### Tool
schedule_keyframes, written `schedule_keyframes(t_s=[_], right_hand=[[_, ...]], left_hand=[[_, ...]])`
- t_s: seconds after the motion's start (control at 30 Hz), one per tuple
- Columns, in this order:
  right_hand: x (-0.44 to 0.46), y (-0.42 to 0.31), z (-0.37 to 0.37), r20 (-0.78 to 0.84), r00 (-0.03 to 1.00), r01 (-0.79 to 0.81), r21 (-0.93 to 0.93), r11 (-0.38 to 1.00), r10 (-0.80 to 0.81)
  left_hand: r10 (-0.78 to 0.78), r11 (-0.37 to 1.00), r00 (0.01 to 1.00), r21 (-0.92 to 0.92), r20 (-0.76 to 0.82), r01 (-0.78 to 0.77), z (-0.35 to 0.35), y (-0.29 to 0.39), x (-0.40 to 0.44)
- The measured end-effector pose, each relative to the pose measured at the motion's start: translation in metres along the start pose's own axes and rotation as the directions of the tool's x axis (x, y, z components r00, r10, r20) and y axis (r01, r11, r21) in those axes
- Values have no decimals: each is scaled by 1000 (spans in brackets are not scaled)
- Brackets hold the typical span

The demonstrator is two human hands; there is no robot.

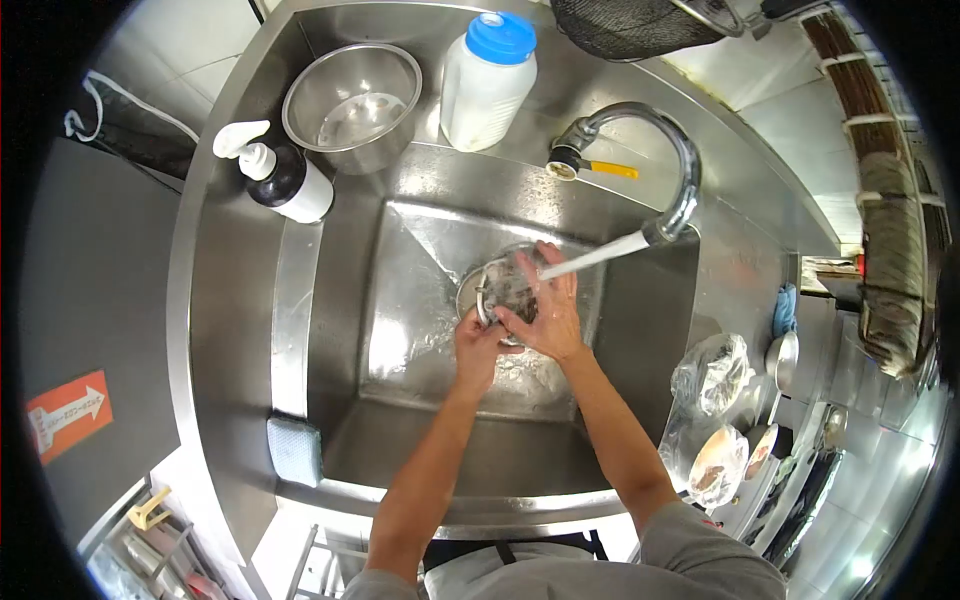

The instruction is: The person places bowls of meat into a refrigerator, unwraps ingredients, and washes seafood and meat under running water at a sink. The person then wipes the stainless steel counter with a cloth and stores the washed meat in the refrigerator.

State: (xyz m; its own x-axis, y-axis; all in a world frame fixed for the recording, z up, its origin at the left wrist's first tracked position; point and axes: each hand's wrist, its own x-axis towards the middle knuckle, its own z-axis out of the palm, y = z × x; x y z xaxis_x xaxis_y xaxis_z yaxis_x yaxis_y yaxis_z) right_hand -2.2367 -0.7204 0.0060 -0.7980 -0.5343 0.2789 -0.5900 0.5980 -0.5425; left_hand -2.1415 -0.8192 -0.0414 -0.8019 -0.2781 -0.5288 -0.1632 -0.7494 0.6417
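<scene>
1. L hand (480, 348) grips rd metal item (511, 290) in sink (345, 350), under tap (686, 170) stream.
2. R hand (552, 320) open, fingers spread over it.
3. Steel table (235, 330): 1 bowl (385, 152), 1 jug (485, 100), 1 pump btl (297, 190); tiled wall (205, 45) behind.

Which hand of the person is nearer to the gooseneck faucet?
Right. The right hand is in the water stream below the gooseneck faucet; the left hand is farther, beyond it.

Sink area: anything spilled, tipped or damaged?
Nothing stands out: the stream falls inside the sink, and the pump bottle and jug stand upright. The right hand partly hides the metal vessel, so damage there can't be ruled out.
</scene>
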Motion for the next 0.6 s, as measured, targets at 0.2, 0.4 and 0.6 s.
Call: schedule_keyframes(t_s=[0.2,0.4,0.6], right_hand=[[13,-15,-27,87,978,201,-180,963,-188],[0,8,-14,92,968,246,-139,959,-235],[-3,12,-13,-7,983,185,-57,981,-186]], left_hand=[[46,997,997,52,66,-50,15,7,-4],[47,998,997,47,68,-50,18,20,-9],[53,999,995,-3,81,-53,15,18,-11]])
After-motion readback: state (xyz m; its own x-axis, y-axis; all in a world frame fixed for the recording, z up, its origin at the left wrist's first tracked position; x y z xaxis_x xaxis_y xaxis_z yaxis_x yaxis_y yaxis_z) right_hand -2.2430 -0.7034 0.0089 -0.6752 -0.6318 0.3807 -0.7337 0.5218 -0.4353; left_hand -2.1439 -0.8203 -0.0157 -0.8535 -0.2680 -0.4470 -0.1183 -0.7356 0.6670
